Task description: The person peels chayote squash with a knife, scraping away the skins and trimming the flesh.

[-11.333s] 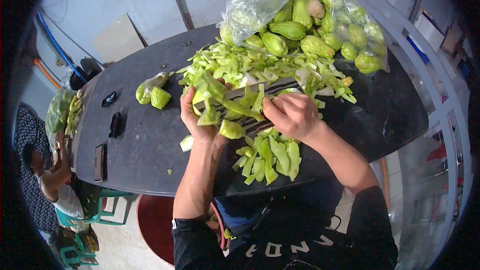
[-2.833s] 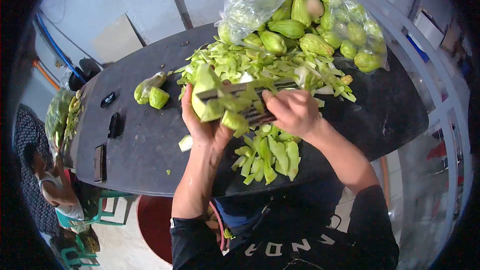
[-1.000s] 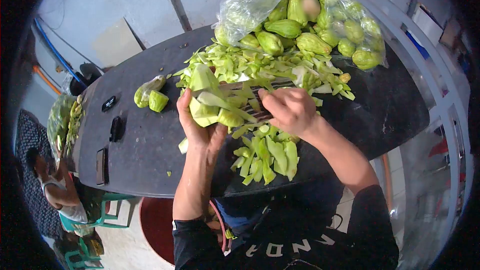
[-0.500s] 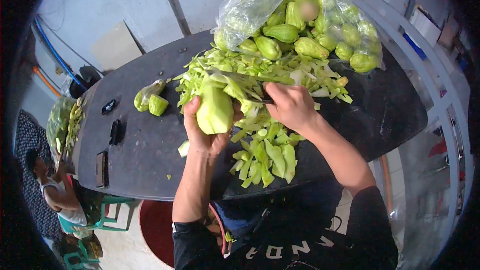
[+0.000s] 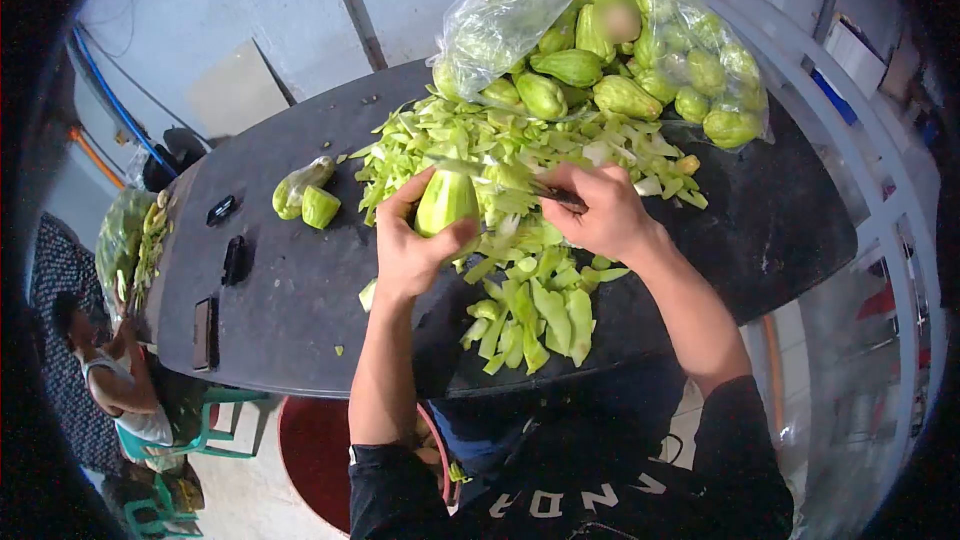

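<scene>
My left hand (image 5: 418,248) is closed around a partly peeled chayote (image 5: 447,202), with thumb and fingers on its sides. In my right hand (image 5: 603,217) is the dark handle of a knife (image 5: 470,168). Its blade reaches left across the top end of the chayote. Under and beyond both hands spreads a heap of green peelings (image 5: 545,155), and broader strips of peel (image 5: 540,320) lie nearer the front edge of the table.
A clear plastic bag (image 5: 500,25) of whole chayotes (image 5: 568,67) rests at the back of the dark table (image 5: 300,315). Cut chayote pieces (image 5: 320,207) and a phone (image 5: 205,333) lie leftward. A red tub (image 5: 310,460) stands below; a person (image 5: 125,390) sits far left.
My left hand has turned the chayote, so its broad pale side no longer faces me. The knife has moved up to its top end, and my right hand has shifted slightly right.
</scene>
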The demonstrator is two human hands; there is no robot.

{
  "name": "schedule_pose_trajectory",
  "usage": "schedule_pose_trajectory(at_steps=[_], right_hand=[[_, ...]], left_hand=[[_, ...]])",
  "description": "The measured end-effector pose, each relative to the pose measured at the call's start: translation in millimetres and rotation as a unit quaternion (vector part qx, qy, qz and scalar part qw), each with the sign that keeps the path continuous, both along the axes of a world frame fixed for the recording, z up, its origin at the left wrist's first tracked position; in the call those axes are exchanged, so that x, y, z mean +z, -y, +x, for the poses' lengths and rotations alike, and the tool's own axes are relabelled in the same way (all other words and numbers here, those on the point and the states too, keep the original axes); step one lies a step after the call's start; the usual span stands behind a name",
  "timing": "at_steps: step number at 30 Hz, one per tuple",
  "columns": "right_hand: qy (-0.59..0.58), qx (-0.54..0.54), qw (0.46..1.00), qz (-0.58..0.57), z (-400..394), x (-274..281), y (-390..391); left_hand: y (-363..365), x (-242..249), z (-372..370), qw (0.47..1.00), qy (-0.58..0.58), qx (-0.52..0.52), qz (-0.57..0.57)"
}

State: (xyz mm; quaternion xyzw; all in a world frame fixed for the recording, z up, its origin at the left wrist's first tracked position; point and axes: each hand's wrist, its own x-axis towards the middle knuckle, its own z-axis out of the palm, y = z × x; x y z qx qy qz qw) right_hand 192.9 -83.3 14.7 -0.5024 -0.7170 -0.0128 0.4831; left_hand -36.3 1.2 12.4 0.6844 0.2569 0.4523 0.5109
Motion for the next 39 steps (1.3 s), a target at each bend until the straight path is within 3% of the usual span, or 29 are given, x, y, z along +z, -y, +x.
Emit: schedule_pose_trajectory(at_steps=[3,5,8,10,12,15,16,17,18,19,20,21,23,24,26,28,30,32,34,36,39], right_hand=[[0.022,0.022,1.0,0.0,3.9,-0.9,-0.6],[0.121,-0.09,0.985,-0.079,11.9,-4.5,-7.5],[0.117,-0.106,0.986,-0.054,19.6,-5.8,-4.5],[0.114,-0.119,0.984,-0.063,20.3,-0.4,-3.2],[0.104,-0.131,0.983,-0.07,16.4,-0.1,-4.4],[0.087,-0.147,0.981,-0.086,17.7,-0.2,-2.1],[0.099,-0.177,0.976,-0.081,16.5,-0.1,-1.4],[0.11,-0.206,0.969,-0.078,15.1,-0.7,-0.5],[0.108,-0.207,0.969,-0.078,15.0,-1.6,-0.5],[0.099,-0.21,0.969,-0.082,15.6,-2.4,-1.7],[0.09,-0.213,0.969,-0.085,15.9,-3.5,-2.2],[0.088,-0.214,0.969,-0.085,15.9,-3.9,-2.5],[0.118,-0.24,0.956,-0.118,16.4,-3.1,-2.6],[0.117,-0.242,0.956,-0.116,16.9,-2.6,-1.5],[0.154,-0.259,0.949,-0.097,18.5,-2.7,1.7],[0.154,-0.267,0.947,-0.095,20.5,-4.1,0.7],[0.154,-0.234,0.959,-0.04,22.9,-6.8,-1.2],[0.163,-0.228,0.959,-0.029,23.8,-8.1,-1.0],[0.176,-0.228,0.957,0.041,25.1,-8.0,-1.5],[0.192,-0.238,0.95,0.066,31.8,-5.7,-1.4],[0.194,-0.238,0.946,0.099,39.9,-3.6,-0.1]], left_hand=[[3.5,7.6,-1.0,0.998,-0.057,0.005,0.027],[2.8,5.8,1.7,0.999,-0.037,0.0,0.013],[-6.9,-3.1,0.9,0.999,0.004,-0.029,-0.012],[-8.1,-2.9,-1.3,0.932,0.149,-0.155,-0.292],[-18.0,-11.0,4.4,0.837,0.277,-0.274,-0.385],[-27.5,-17.2,3.9,0.827,0.285,-0.259,-0.409],[-28.3,-16.5,5.1,0.885,0.211,-0.123,-0.396],[-27.8,-16.6,6.1,0.918,0.13,0.018,-0.374],[-19.1,-14.0,12.0,0.962,0.076,0.072,-0.253],[-31.4,-33.0,6.3,0.986,-0.074,0.126,-0.084],[-44.7,-53.4,0.8,0.956,-0.219,0.172,0.09],[-43.2,-55.0,3.1,0.956,-0.22,0.171,0.091],[-39.1,-58.0,10.9,0.903,-0.344,0.146,0.211],[-32.3,-57.5,16.9,0.903,-0.343,0.145,0.214],[-15.9,-56.9,31.5,0.85,-0.333,0.256,0.316],[3.6,-25.7,42.6,0.864,-0.293,0.249,0.327],[17.0,-2.4,54.0,0.802,-0.3,0.175,0.487],[28.6,7.2,72.8,0.8,-0.313,0.154,0.488],[25.9,14.0,90.0,0.726,-0.398,0.148,0.541],[11.9,16.8,100.8,0.735,-0.372,0.152,0.546],[0.1,21.0,107.3,0.701,-0.399,0.162,0.568]])
